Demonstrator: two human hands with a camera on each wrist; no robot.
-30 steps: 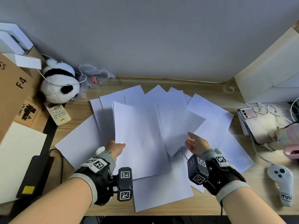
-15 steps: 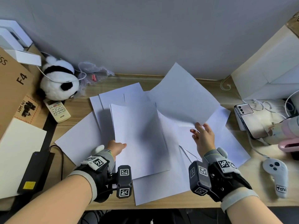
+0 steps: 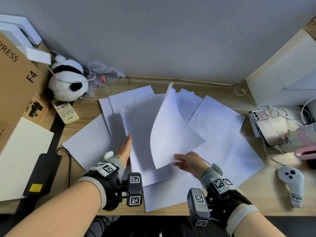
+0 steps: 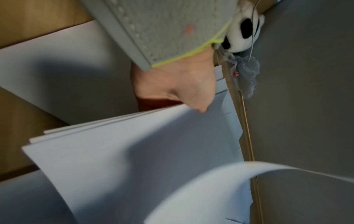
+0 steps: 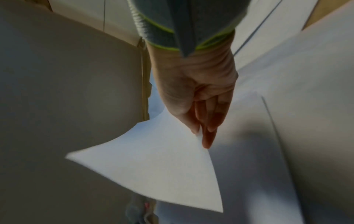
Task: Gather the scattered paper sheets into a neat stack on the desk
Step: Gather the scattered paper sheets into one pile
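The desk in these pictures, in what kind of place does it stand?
Probably a home or small office desk against a wall: loose paper sheets, a toy panda, a remote control and a phone.

White paper sheets (image 3: 215, 124) cover the middle of the light wood-grain desk (image 3: 196, 86). At upper left sits a black-and-white panda toy (image 3: 68, 81) beside a brown cardboard box (image 3: 15, 79) with black lettering. At right, a pink object (image 3: 306, 151). Grey wall (image 3: 162, 36) fills the top.
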